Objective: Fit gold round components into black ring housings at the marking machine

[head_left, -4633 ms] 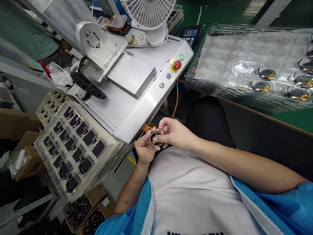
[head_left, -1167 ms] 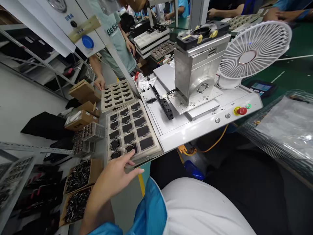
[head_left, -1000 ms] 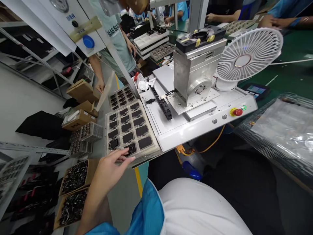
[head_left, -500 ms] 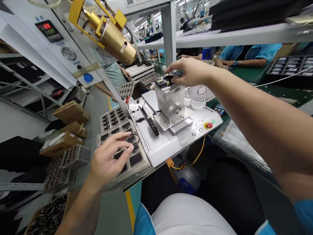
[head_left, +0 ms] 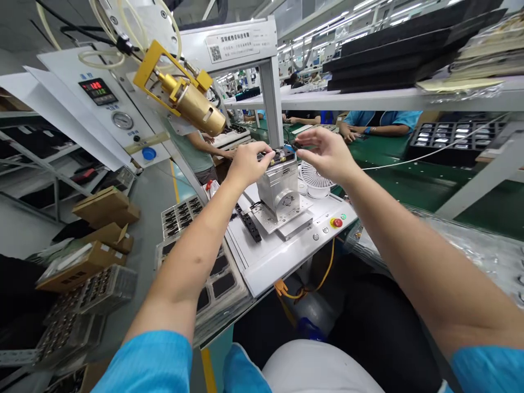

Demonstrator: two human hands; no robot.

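Note:
My left hand [head_left: 249, 162] is at the left side of a silver metal fixture block [head_left: 275, 188], thumb and forefinger pinched by its black top plate [head_left: 283, 157]. What that pinch holds, if anything, is too small to make out. On the other side, my right hand [head_left: 325, 154] grips a small black part [head_left: 296, 146] between thumb and fingers, just above the plate's right edge. A bit of blue shows beside that part. The block stands on a flat metal base on the white machine table [head_left: 262, 262].
A brass-coloured cylinder head [head_left: 202, 112] hangs up left of the fixture. Behind the block stands a white fan [head_left: 317, 177]. Trays of dark parts [head_left: 223, 284] lie to the left, and a red button [head_left: 337, 222] sits at the table's front. Co-workers sit across the green bench [head_left: 385, 155].
My left hand has gone from above the trays up to the fixture's left side. My right hand has moved off the plate's top to its right edge, holding a small black part. The view has shifted.

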